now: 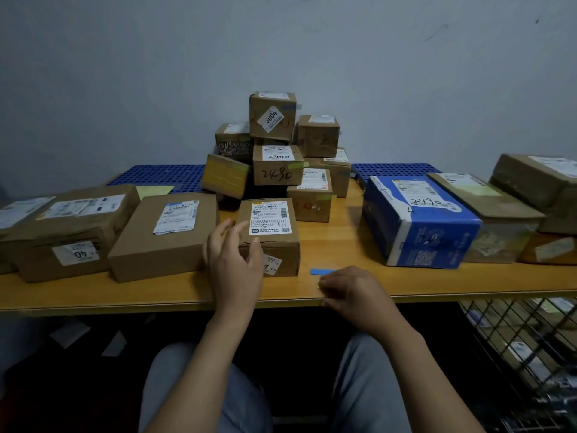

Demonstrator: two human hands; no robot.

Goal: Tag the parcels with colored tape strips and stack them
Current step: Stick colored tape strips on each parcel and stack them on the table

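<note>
A small brown parcel with a white shipping label lies near the front of the wooden table. My left hand is at its front left corner, fingers loosely spread, thumb touching the top front edge. A blue tape strip lies flat on the table just right of that parcel. My right hand rests at the table's front edge with curled fingers, and its fingertips pinch a small yellow tape strip. Behind, a stack of brown parcels stands at centre back, some carrying coloured tape tags.
Two flat brown parcels lie on the left. A blue and white carton and more brown parcels stand on the right. A blue plastic grid lies at the back. A wire basket sits below right.
</note>
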